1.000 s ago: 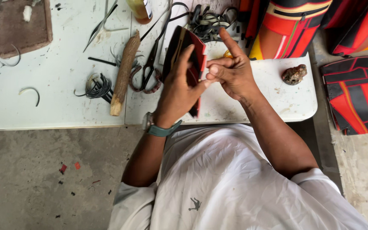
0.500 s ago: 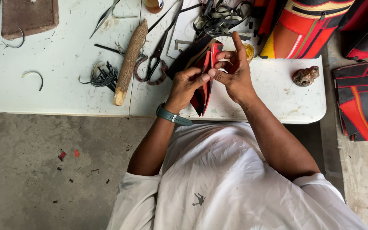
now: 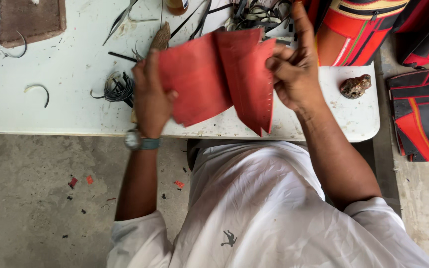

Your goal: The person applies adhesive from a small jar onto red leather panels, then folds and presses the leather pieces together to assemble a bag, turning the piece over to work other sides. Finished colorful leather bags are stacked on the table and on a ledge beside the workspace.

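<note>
Leather (image 3: pixel 214 74), red, folded panels, held up over white table (image 3: pixel 65 114) between both hands. Left hand (image 3: pixel 150 99) fingers closed on left panel edge, watch (image 3: pixel 137 141) on wrist. Right hand (image 3: pixel 294 69) pinching stitched right edge, index finger raised. Cord coil (image 3: pixel 117 87) beside left hand; brown lump (image 3: pixel 356 86), striped bags (image 3: pixel 358 30) to right.

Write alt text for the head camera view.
A person's left hand and right hand hold a folded red leather piece spread open above a white table. Scattered on the table are a black cord coil, a brown stone and metal tools; red patterned bags lie to the right.
</note>
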Available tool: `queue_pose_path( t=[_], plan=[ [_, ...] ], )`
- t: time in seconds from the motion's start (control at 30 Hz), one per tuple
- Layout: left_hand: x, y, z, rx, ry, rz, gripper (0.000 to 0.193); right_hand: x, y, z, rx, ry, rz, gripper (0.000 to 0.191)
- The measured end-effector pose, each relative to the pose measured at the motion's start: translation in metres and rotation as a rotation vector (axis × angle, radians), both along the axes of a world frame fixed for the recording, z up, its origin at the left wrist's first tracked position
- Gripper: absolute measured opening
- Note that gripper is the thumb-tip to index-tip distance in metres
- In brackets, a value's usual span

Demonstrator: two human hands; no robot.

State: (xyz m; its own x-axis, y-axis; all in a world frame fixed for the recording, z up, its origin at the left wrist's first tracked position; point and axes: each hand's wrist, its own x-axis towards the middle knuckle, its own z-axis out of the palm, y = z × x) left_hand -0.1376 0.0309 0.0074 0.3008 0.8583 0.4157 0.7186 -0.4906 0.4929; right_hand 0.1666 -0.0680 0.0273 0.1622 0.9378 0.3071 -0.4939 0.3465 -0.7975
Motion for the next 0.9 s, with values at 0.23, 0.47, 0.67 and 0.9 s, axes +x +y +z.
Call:
queue_pose_path(
  t=[0.23, 0.47, 0.67, 0.9],
  plan=[
    [0.065, -0.01, -0.004, 0.103, -0.446, -0.428, 0.072, -0.023, 0.012, -0.021, -0.095, -0.021, 0.126, 0.103],
    [0.105, 0.055, 0.013, -0.294, -0.205, -0.722, 0.045, 0.019, -0.006, 0.002, 0.01, -0.608, -0.132, 0.09],
    [0.101, 0.065, -0.033, -0.525, -0.332, -0.79, 0.03, 0.072, -0.005, -0.002, -0.065, -1.819, -0.433, 0.059],
    [0.051, 0.066, -0.011, -0.45, -0.717, -0.811, 0.026, 0.088, 0.019, -0.032, -0.183, -1.942, -0.328, 0.053]
  ],
)
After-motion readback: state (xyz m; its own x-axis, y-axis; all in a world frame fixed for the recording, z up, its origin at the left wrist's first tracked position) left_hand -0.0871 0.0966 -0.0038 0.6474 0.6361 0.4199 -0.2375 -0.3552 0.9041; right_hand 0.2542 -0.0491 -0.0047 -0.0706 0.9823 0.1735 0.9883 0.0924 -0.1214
